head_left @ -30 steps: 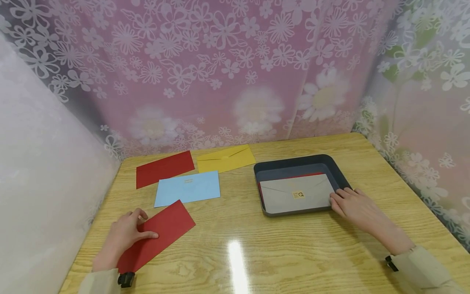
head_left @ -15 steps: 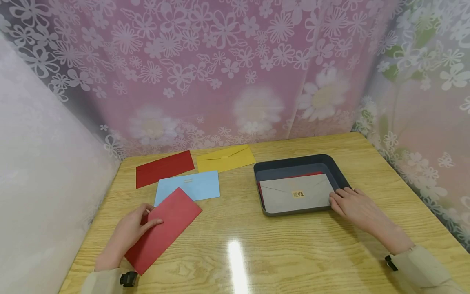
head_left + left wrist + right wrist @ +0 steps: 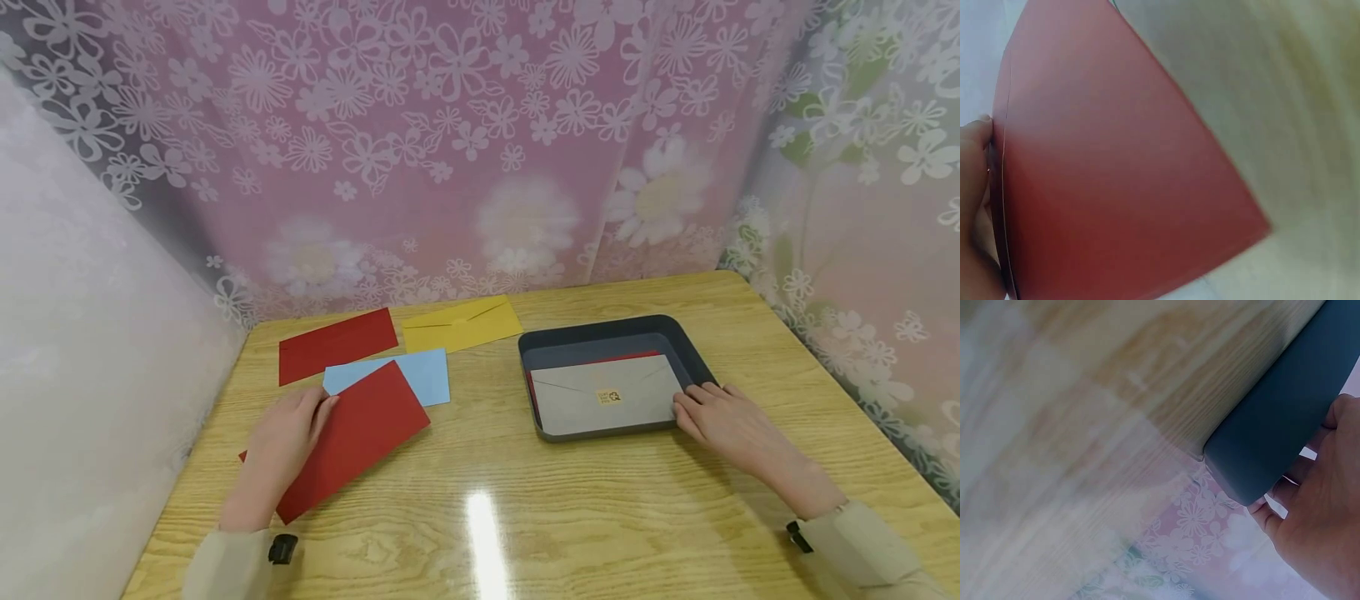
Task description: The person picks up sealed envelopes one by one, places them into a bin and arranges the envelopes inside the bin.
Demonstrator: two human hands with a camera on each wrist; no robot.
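Note:
My left hand (image 3: 285, 442) pinches a red envelope (image 3: 363, 442) along its far long edge, thumb on the upper side. The envelope is raised off the table and tilted, and it covers part of a light blue envelope (image 3: 423, 377). In the left wrist view its red face (image 3: 1122, 156) fills much of the picture, with fingers (image 3: 974, 140) at its left edge. My right hand (image 3: 723, 425) grips the near right corner of a dark grey tray (image 3: 600, 335). Inside the tray a light grey envelope (image 3: 570, 400) with a gold sticker lies over something red (image 3: 637, 357).
Behind the blue envelope a second red envelope (image 3: 337, 346) and a yellow envelope (image 3: 465, 325) lie flat near the table's back edge. The wooden table (image 3: 600, 517) is surrounded by flowered curtains (image 3: 450, 167). A bright light reflection shows on its front part.
My left hand has lifted the red envelope from the table and carried it forward and to the right, over the blue envelope. My right hand and the tray have stayed in place.

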